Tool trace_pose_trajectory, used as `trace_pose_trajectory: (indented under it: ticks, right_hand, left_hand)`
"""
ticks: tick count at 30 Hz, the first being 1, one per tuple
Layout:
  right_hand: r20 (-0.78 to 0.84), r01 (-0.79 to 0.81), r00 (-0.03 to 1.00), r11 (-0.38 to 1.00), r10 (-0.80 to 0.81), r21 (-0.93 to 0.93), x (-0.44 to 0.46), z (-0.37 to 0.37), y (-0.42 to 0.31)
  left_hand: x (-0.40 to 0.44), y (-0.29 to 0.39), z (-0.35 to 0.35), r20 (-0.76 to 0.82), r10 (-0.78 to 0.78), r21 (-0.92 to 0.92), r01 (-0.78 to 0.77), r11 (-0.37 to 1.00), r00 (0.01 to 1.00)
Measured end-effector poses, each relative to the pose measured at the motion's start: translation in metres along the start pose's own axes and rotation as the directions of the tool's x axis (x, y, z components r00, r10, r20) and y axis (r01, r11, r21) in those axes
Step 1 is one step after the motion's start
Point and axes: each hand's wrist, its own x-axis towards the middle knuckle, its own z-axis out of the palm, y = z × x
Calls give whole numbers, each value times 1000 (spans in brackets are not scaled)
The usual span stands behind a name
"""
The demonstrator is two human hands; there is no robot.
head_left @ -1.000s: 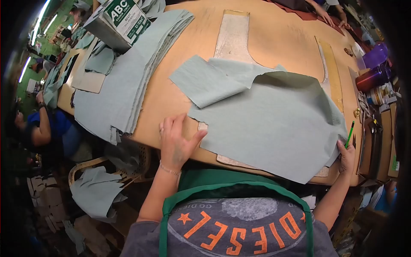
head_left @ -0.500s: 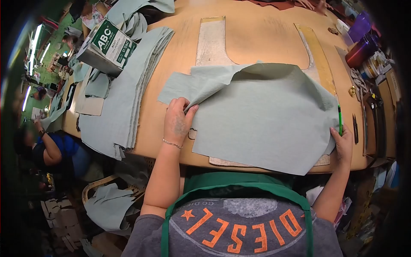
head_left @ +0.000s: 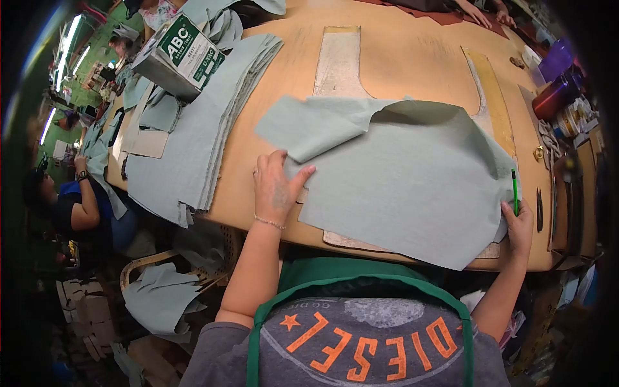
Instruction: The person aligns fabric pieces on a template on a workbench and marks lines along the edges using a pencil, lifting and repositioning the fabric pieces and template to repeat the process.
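A pale grey-green sheet (head_left: 406,174), likely leather or cloth, lies over a flat pattern board (head_left: 338,64) on the table. Its upper left part is folded over, and the far edge arches up. My left hand (head_left: 277,190) is at the sheet's left edge by the fold, thumb and fingers spread apart. At the right edge, my right hand (head_left: 518,226) is closed around a green pencil (head_left: 515,187) that points up, its thumb against the sheet's edge. Part of the board is hidden under the sheet.
On the left, a stack of similar sheets (head_left: 213,135) bears an ABC rubber cement can (head_left: 174,58). A dark red tumbler (head_left: 558,93) and a purple container (head_left: 556,61) stand at the right. Another person's hands (head_left: 474,11) are at the far edge; a person (head_left: 77,206) sits at left.
My left hand has loosened its pinch on the sheet's left edge, and its fingers have spread. The folded corner lies flatter. My right hand stays at the right edge with the pencil.
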Motion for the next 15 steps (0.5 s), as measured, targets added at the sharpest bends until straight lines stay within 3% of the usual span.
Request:
trace_pose_trajectory:
  ticks: [1, 3, 7, 9, 10, 11, 13, 15]
  right_hand:
    - [-15, 2, 1000, 999, -2, 32, -2, 2, 1]
    - [-57, 11, 998, 996, -6, 93, -5, 8, 3]
    - [-77, 78, 994, 995, -82, -59, -9, 13, -1]
    - [-113, 54, 992, 996, -62, -66, -9, 10, 11]
    - [-145, 77, 986, 996, -82, -43, -9, 10, 17]
    - [-127, 66, 989, 994, -76, -82, -11, 8, 15]
    - [-121, 109, 984, 982, -128, -153, -16, 10, 1]
    - [-136, 88, 985, 987, -107, -137, -19, 14, -10]
  left_hand:
    - [5, 0, 2, 18, -5, -14, 5, 1000, 1000]
    - [13, 6, 7, 19, 141, 29, -142, 989, 990]
    - [31, 2, 22, -128, 457, -54, -466, 883, 880]
    - [28, 5, 22, -188, 309, -206, -345, 916, 932]
    - [21, 7, 15, -163, 248, -68, -261, 963, 955]
    - [20, -3, 18, -270, 390, 58, -390, 919, 880]
    - [10, 1, 10, -77, 60, -2, -60, 998, 995]
    - [12, 8, 4, 52, -20, -48, 22, 999, 998]
